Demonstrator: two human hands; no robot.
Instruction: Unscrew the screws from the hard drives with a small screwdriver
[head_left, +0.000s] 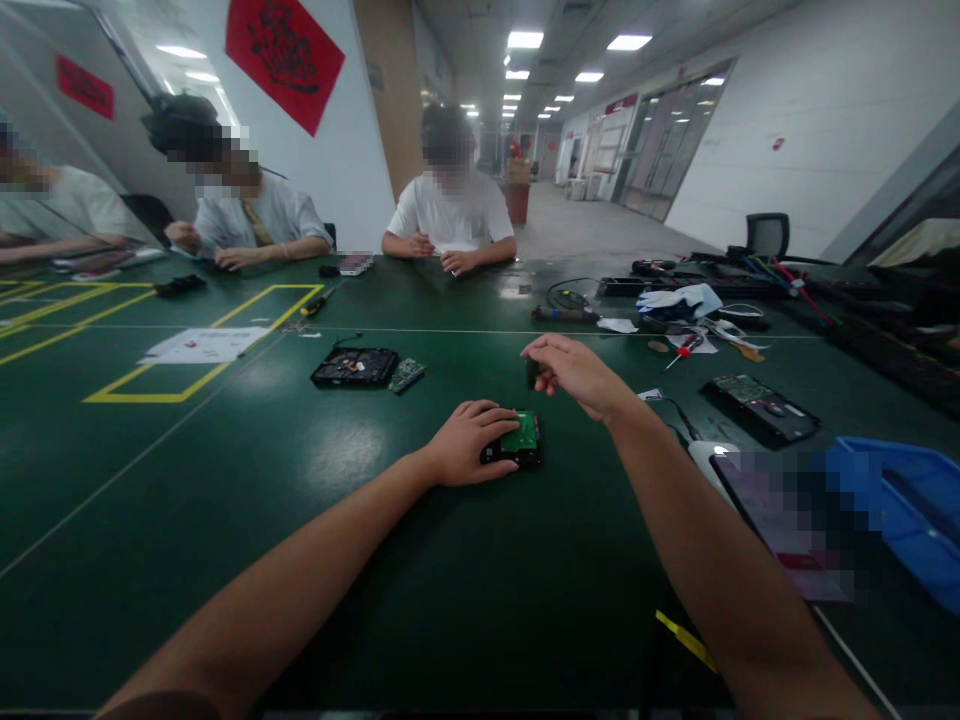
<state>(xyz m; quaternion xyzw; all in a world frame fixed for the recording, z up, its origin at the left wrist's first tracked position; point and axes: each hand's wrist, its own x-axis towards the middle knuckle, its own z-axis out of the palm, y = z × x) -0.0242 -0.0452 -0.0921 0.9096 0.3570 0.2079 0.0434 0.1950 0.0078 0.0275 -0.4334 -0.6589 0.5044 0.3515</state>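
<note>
The left hand point(466, 446) lies spread on a hard drive point(529, 432) on the green table point(420, 600), and the right hand point(576, 372) pinches a dark thing point(532, 376) nearby.

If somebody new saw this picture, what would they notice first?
They might spot the red paper diamond with black brush writing on the white wall, upper left, then the bare left hand on a black, rectangular hard drive with a green circuit board, near the middle. The blue plastic tray at the right edge stands out.
</note>
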